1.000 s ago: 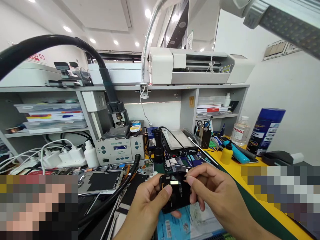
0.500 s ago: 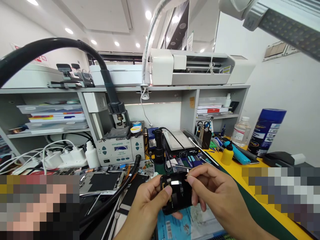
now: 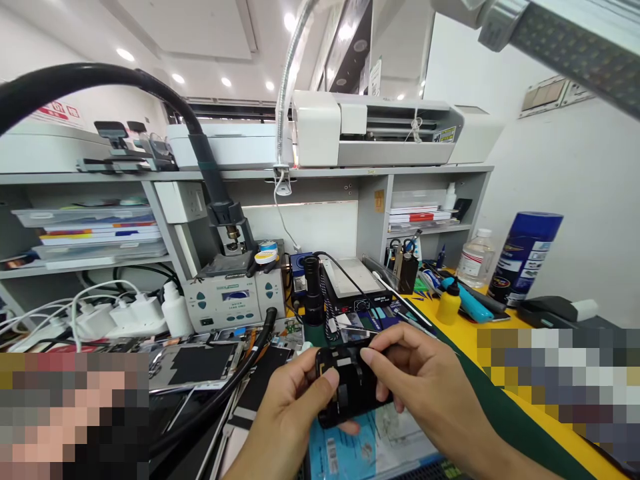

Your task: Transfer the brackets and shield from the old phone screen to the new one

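A black, flat phone part with rounded corners and lighter patches on its face is held tilted at the lower middle. My left hand grips its left end, thumb on the face and fingers behind. My right hand is closed at the upper right edge of the part, thumb and index finger pinched together. What lies between those fingertips is too small to make out. Beneath the hands is a blue and clear plastic packet.
Left stands a grey soldering station with a thick black hose crossing phone screens. A black flashlight-shaped tube rises behind the hands. At right are a yellow bottle, a clear bottle and a blue spray can.
The whole view has shifted slightly. My right fingertips have moved a little left along the part's upper edge, and the bright reflection on its face has dimmed. Both hands keep their hold.
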### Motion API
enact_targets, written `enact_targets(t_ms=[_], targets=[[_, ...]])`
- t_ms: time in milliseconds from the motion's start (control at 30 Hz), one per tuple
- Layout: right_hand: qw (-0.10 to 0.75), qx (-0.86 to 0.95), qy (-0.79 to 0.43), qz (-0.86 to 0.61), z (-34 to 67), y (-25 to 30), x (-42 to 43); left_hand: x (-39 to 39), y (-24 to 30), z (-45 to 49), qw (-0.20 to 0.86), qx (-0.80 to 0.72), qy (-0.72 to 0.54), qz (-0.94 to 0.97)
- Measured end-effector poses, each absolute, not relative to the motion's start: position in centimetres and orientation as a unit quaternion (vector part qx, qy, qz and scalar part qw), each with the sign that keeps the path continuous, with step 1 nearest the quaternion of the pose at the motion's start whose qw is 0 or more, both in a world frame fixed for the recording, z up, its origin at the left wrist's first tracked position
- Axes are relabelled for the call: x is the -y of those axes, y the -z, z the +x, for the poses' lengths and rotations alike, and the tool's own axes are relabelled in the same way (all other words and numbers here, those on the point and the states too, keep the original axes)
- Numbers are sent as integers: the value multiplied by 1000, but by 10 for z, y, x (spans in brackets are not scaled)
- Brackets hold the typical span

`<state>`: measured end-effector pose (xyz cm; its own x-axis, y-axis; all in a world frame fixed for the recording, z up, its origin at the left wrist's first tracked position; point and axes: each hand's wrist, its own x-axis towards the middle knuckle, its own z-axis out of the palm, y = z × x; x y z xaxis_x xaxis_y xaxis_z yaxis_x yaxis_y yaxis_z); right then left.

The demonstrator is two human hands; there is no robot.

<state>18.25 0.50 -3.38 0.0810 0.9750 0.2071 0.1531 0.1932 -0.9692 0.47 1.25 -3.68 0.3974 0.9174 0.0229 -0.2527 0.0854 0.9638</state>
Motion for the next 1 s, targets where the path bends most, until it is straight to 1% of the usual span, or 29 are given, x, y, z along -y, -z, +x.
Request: enact_targets(t_ms=[200, 300, 433, 667, 833, 1000], targets=[[527, 564, -376, -513, 181, 33, -7, -13, 36, 5, 703, -315, -443, 459], [529, 562, -372, -516, 180, 32, -6, -14, 38, 5, 706, -315, -445, 452], [527, 566, -364, -519, 180, 31, -5, -13, 40, 5, 689, -317, -452, 470], [535, 569, -330, -530, 179, 32, -3, -11, 39, 7, 629, -354, -447, 529], [531, 579, -306, -537, 180, 35, -5, -11, 38, 8, 617, -362, -443, 541], [526, 584, -296, -543, 181, 40, -6, -8, 38, 11, 603, -361, -467, 537]])
